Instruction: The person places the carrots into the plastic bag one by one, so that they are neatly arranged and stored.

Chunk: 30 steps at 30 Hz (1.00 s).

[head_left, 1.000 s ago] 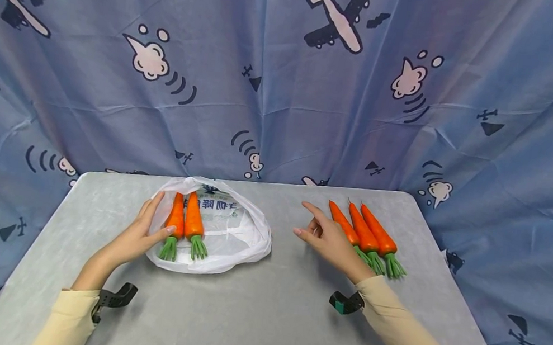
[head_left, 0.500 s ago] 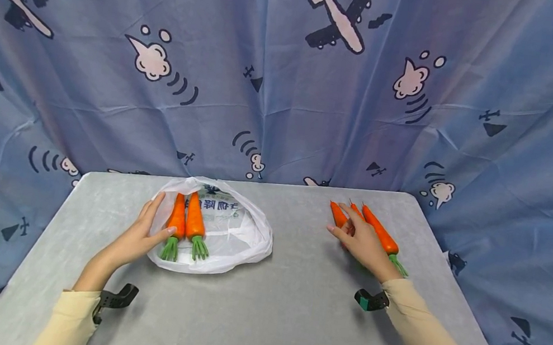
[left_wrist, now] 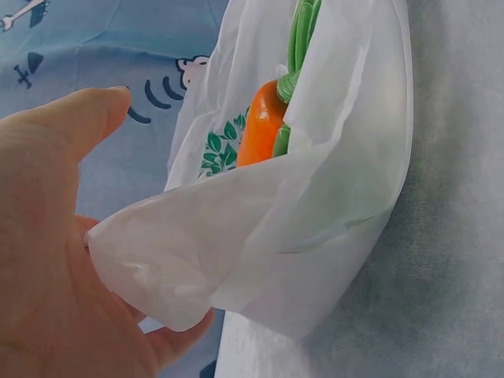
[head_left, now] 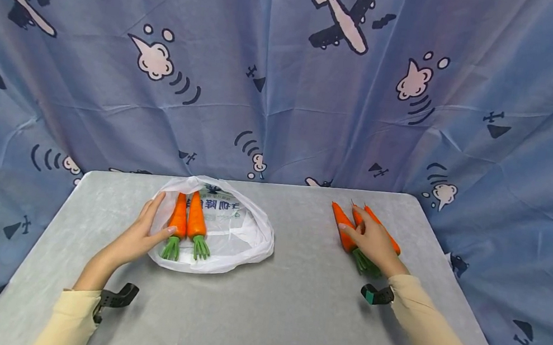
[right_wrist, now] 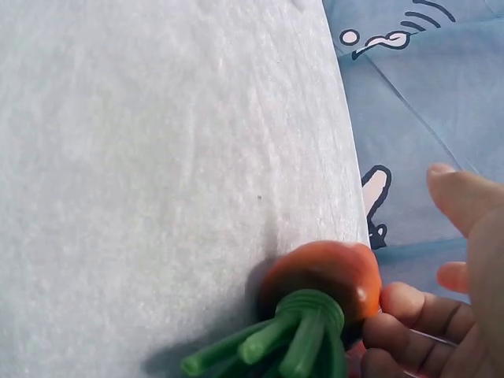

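Note:
In the head view, two orange carrots with green tops, a left one (head_left: pixel 178 219) and a right one (head_left: pixel 197 217), lie inside a white plastic bag (head_left: pixel 242 253). My left hand (head_left: pixel 137 236) stays at the bag's left rim, thumb over the left carrot; in the left wrist view the rim lies between spread thumb and fingers. My right hand (head_left: pixel 373 240) reaches over three more carrots, covering much of the middle one (head_left: pixel 356 217). Its thumb overlaps the leftmost carrot (head_left: pixel 341 218); the rightmost carrot (head_left: pixel 393 245) is partly hidden. In the right wrist view, fingertips (right_wrist: pixel 403 301) meet a carrot's side, thumb raised apart.
Both carrot groups are on a grey-white table (head_left: pixel 261 317), whose back edge meets a blue curtain (head_left: pixel 286 83) printed with planes and clouds. A dark band with a camera, the left one (head_left: pixel 119 295) and the right one (head_left: pixel 377 294), sits at each wrist.
My right hand has moved right from the middle of the table to over the three carrots. The left hand and the bag hold their place.

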### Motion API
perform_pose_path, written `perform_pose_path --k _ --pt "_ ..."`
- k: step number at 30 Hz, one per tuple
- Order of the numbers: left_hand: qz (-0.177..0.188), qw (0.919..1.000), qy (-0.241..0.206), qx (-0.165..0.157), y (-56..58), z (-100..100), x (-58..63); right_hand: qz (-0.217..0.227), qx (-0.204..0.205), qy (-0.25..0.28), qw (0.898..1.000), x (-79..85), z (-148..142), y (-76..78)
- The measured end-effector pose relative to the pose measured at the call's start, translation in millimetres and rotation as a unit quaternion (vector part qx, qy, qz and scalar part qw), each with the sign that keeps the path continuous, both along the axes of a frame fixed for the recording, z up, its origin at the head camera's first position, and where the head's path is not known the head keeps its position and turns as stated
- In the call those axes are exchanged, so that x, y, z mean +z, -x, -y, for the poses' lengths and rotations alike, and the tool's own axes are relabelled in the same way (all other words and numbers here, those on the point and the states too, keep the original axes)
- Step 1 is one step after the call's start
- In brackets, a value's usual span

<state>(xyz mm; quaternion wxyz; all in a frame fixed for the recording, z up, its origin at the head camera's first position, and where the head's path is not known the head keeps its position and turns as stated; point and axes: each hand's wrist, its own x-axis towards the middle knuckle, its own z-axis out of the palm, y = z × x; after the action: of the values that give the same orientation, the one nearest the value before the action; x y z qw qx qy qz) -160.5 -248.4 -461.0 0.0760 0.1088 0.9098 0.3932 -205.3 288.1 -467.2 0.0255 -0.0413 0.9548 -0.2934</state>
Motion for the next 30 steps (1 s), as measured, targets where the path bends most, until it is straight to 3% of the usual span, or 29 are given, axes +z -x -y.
perform_pose_path --k 12,21,30 --pt "0.008 1.0 -0.003 0.005 -1.1 2 -0.9 -0.011 0.009 0.03 0.999 -3.4 13 2.7" --pt "0.008 0.9999 0.002 0.01 -1.7 3 -1.1 -0.018 -0.019 0.0 1.0 -2.4 17 3.0" --pt "0.008 0.9999 0.0 0.008 -1.5 3 -1.4 0.016 -0.013 0.082 0.996 -2.9 22 5.8"
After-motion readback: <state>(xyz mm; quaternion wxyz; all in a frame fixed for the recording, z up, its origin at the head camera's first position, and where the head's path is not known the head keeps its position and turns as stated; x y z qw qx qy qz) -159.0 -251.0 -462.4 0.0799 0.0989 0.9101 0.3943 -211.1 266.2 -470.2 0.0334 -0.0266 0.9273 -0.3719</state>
